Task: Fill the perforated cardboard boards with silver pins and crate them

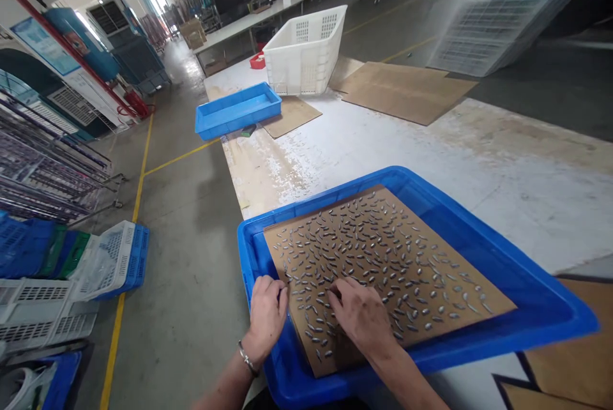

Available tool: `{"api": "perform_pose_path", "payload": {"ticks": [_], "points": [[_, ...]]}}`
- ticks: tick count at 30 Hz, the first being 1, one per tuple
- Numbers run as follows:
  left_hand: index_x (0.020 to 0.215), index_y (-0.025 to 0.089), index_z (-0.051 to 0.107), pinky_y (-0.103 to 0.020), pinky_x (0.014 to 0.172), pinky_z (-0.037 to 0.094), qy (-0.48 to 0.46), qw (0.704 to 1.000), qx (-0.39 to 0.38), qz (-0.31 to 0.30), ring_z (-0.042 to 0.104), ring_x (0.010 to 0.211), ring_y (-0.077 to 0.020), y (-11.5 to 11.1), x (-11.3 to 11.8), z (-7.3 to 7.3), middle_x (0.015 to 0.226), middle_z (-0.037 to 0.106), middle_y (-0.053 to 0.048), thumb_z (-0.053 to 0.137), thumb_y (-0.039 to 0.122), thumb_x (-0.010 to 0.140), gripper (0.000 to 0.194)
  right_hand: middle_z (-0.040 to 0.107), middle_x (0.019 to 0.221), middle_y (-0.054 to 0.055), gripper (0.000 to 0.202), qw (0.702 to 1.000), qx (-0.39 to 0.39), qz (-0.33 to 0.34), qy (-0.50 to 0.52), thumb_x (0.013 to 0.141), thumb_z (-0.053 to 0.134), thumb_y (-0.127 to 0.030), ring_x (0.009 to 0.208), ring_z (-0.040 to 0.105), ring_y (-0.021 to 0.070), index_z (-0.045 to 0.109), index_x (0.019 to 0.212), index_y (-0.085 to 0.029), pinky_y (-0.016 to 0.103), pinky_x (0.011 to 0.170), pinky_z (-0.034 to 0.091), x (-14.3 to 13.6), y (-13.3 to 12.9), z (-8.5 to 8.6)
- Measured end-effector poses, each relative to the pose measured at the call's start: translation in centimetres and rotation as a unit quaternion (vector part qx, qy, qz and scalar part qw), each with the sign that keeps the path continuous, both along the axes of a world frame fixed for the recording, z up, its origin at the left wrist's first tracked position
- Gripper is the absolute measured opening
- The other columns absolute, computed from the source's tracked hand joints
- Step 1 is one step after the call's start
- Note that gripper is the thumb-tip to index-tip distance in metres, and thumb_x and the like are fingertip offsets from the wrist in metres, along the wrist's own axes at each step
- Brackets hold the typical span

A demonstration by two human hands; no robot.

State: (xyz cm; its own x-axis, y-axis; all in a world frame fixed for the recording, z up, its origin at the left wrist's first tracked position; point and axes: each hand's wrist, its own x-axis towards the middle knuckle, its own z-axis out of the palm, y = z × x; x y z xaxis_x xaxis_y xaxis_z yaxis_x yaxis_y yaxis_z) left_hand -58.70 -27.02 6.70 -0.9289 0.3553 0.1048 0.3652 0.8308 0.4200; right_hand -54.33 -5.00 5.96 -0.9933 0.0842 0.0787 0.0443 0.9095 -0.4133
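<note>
A brown cardboard sheet [330, 359] lies inside a blue tray [479, 225], with many small silvery, elongated pieces [373, 241] spread over it in loose rows. My right hand [361, 314] is over the lower middle of the sheet, thumb and fingers drawn together down among the pieces. What its fingertips hold, if anything, is hidden. At the sheet's left edge, over the tray's side, my left hand [267, 311] has its fingers curled in with the thumb against them. I cannot make out anything in it. A metal bracelet [248, 359] circles the left wrist.
The tray rests on a worn white table [407, 142]. Farther along stand a shallow blue tray [239, 110], a white plastic basket [304, 59] and flat cardboard [407, 87]. Stacked crates [110, 260] and metal racks [48, 167] line the floor to the left.
</note>
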Motion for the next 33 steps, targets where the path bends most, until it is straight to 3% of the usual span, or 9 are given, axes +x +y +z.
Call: {"api": "perform_pose_path", "payload": {"ticks": [7, 13, 20, 26, 30, 33], "points": [[0.108, 0.019, 0.068, -0.038, 0.087, 0.050, 0.106, 0.994, 0.032, -0.019, 0.062, 0.092, -0.0216, -2.6, 1.0, -2.0, 0.096, 0.068, -0.006, 0.051, 0.017, 0.103, 0.018, 0.075, 0.088, 0.004, 0.017, 0.999, -0.003, -0.010, -0.051, 0.094, 0.060, -0.019, 0.084, 0.069, 0.0187, 0.070, 0.081, -0.022, 0.030, 0.078, 0.038, -9.0, 0.6, -0.8], [0.109, 0.020, 0.067, -0.038, 0.085, 0.049, 0.097, 0.994, 0.052, -0.018, 0.061, 0.089, -0.0213, -2.4, 1.7, -2.6, 0.093, 0.067, -0.006, 0.051, 0.016, 0.102, 0.019, 0.076, 0.091, 0.007, 0.015, 0.998, 0.027, 0.016, -0.060, 0.094, 0.059, -0.021, 0.089, 0.069, 0.0195, 0.071, 0.084, -0.021, 0.030, 0.081, 0.038, -13.2, -0.1, -1.5], [0.105, 0.020, 0.068, -0.037, 0.083, 0.047, 0.093, 0.994, 0.055, -0.014, 0.060, 0.086, -0.0215, -2.1, 2.1, -2.8, 0.089, 0.066, -0.005, 0.051, 0.014, 0.100, 0.018, 0.077, 0.095, 0.010, 0.017, 0.991, 0.070, 0.027, -0.114, 0.096, 0.057, -0.023, 0.093, 0.070, 0.0217, 0.072, 0.089, -0.019, 0.031, 0.083, 0.039, -14.8, -2.1, -1.7], [0.103, 0.021, 0.068, -0.038, 0.084, 0.048, 0.099, 0.994, 0.054, -0.017, 0.061, 0.084, -0.0212, -2.1, 2.0, -2.7, 0.088, 0.067, -0.005, 0.050, 0.015, 0.100, 0.019, 0.077, 0.102, 0.017, 0.024, 0.986, 0.059, 0.026, -0.156, 0.097, 0.051, -0.018, 0.096, 0.070, 0.0277, 0.074, 0.094, -0.014, 0.037, 0.084, 0.042, -15.6, -3.0, -1.2], [0.105, 0.021, 0.069, -0.038, 0.085, 0.049, 0.119, 0.991, 0.050, -0.036, 0.064, 0.085, -0.0211, -2.7, 1.5, -2.8, 0.092, 0.070, -0.005, 0.051, 0.017, 0.101, 0.019, 0.077, 0.104, 0.014, 0.022, 0.987, 0.053, 0.002, -0.151, 0.098, 0.054, -0.022, 0.097, 0.070, 0.0250, 0.075, 0.097, -0.017, 0.035, 0.086, 0.043, -15.1, -3.0, 0.5], [0.108, 0.021, 0.070, -0.038, 0.084, 0.049, 0.149, 0.985, 0.058, -0.058, 0.066, 0.086, -0.0216, -3.5, 0.6, -3.1, 0.093, 0.071, -0.005, 0.052, 0.020, 0.101, 0.019, 0.077, 0.105, 0.008, 0.020, 0.991, 0.010, -0.024, -0.128, 0.100, 0.056, -0.027, 0.099, 0.070, 0.0211, 0.075, 0.098, -0.022, 0.032, 0.086, 0.042, -12.4, -3.2, 2.4]]}}
